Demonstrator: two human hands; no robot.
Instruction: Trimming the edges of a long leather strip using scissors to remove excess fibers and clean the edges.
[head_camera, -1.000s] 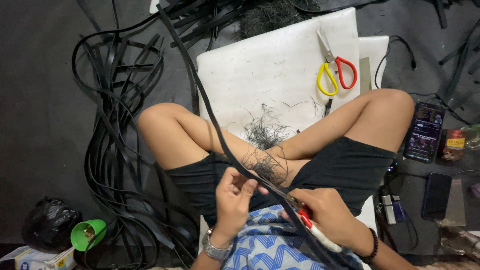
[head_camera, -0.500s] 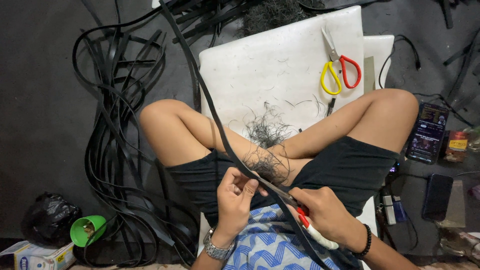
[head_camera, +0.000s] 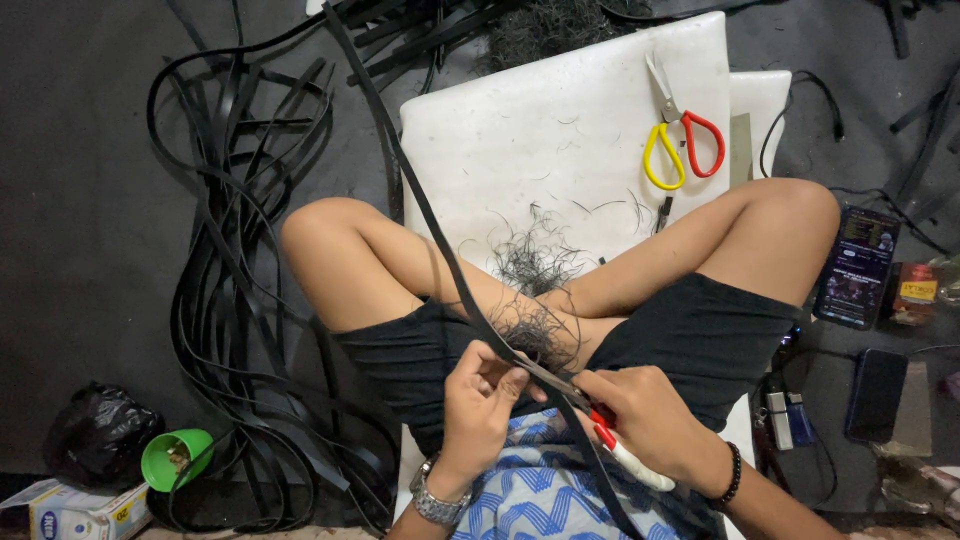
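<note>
A long flat black strip (head_camera: 420, 200) runs taut and slanted from the tangle at the top down across the lap, where a red-and-white-handled blade (head_camera: 610, 440) — its metal edge laid against the strip — shaves it (fine black curls heaped beneath).

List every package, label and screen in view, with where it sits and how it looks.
Phone: floor by the right knee, dark rectangle, lit colourful screen.
Second phone: floor below it, black, screen dark.
Small packet: right of the lit phone, red and yellow.
Cardboard box: bottom left corner, white with blue and yellow.

Floor workshop: piled black strips (head_camera: 240, 300), scissors (head_camera: 680, 140), trimmings (head_camera: 535, 262).
</note>
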